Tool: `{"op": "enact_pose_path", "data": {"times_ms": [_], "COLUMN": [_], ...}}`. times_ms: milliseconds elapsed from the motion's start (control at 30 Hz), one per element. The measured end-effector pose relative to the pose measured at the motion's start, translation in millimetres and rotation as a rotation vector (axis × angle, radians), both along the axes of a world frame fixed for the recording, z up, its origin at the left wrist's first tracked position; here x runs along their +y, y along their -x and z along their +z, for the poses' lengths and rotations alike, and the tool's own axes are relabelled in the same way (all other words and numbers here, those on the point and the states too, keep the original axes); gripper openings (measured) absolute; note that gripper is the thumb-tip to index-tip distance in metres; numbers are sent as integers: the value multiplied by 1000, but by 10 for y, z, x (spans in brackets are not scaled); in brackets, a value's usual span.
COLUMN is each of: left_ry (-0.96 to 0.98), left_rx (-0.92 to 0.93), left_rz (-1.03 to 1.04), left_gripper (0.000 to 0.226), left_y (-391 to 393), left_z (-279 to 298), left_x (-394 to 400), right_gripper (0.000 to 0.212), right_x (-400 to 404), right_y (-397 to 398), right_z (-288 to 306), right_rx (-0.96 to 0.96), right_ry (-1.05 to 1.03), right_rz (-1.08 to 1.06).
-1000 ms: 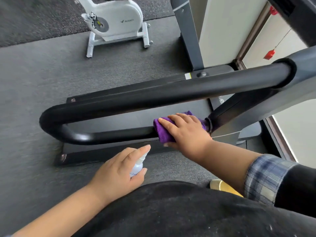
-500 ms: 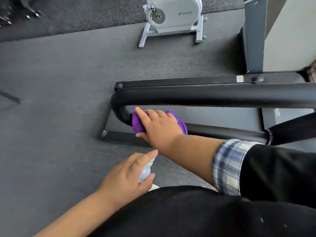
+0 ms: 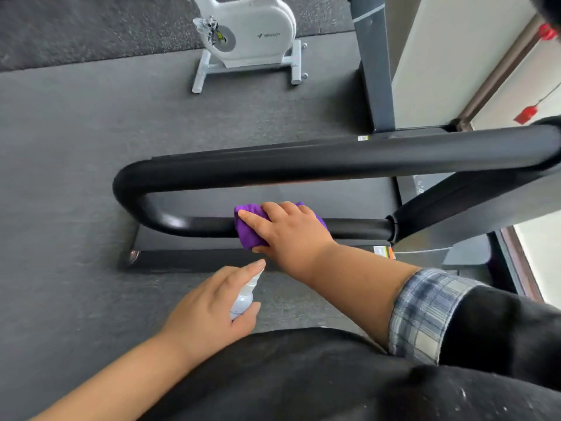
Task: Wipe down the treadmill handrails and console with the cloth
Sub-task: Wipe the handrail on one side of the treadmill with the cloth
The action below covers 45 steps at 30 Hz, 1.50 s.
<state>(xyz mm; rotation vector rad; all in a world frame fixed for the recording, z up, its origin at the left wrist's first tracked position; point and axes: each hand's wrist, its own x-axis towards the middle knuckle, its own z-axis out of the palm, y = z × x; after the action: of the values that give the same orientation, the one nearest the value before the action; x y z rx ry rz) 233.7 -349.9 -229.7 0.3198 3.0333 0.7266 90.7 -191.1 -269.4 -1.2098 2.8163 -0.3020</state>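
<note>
Cloth: purple cloth (image 3: 249,229), soft and bunched, wrapped over the lower bar of the handrail (image 3: 303,165), about midway along that bar.
Right hand: your right hand (image 3: 291,230) lies over the cloth with fingers curled down round it and the bar, thumb underneath at the near edge.
Left hand: your left hand (image 3: 212,302) holds a small pale spray bottle (image 3: 243,299) just nearer to you than the handrail, forefinger stretched out along the nozzle top, thumb pressed to the bottle's side.
Handrail: thick black tube, smooth with a dull sheen, bent into a long U; its rounded end points left, and its two bars run right to a grey frame.
Deck: flat dark treadmill deck (image 3: 273,196) seen through the loop of the handrail.
Floor: grey speckled rubber matting (image 3: 76,177) spreads left of and beyond the handrail.
Room: a white exercise bike (image 3: 255,34) with a rounded shell stands on the floor well beyond the handrail; a grey upright post (image 3: 373,71) rises beyond its right part, next to a pale wall.
Sleeve: your right sleeve is black with a turned-back plaid cuff (image 3: 425,314).
</note>
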Motion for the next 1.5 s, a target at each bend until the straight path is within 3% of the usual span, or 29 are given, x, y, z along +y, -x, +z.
{"op": "enact_pose_path", "data": {"times_ms": [300, 400, 467, 567, 733, 867, 967, 1200, 1500], "left_ry": [-2, 15, 21, 18, 44, 12, -41, -72, -133], "left_rx": [38, 53, 53, 41, 34, 88, 111, 48, 80], "left_rz": [-179, -190, -170, -132, -87, 8, 100, 228, 120], "left_gripper": [71, 72, 72, 72, 71, 70, 69, 68, 66], "left_y": [234, 207, 162, 95, -34, -221, -387, -422, -31], "left_z": [22, 37, 53, 68, 119, 134, 127, 88, 44], "left_x": [316, 293, 247, 192, 137, -14, -128, -158, 66], "right_gripper": [69, 71, 71, 69, 65, 60, 62, 75, 74], "right_x": [1272, 1304, 1131, 597, -542, -1028, -1257, -1282, -237], "right_y": [-48, -35, -4, 41, 65, 85, 11, -34, -31], "right_z": [-120, -29, 129, 398, 592, 514, 409, 235, 120], "right_rx": [77, 14, -26, -41, -160, -315, -341, -157, -61], "right_ry": [-59, 33, 162, 306, 341, 397, 372, 104, -9], "right_rz": [-208, -269, -307, -195, 48, 61, 57, 35, 48]}}
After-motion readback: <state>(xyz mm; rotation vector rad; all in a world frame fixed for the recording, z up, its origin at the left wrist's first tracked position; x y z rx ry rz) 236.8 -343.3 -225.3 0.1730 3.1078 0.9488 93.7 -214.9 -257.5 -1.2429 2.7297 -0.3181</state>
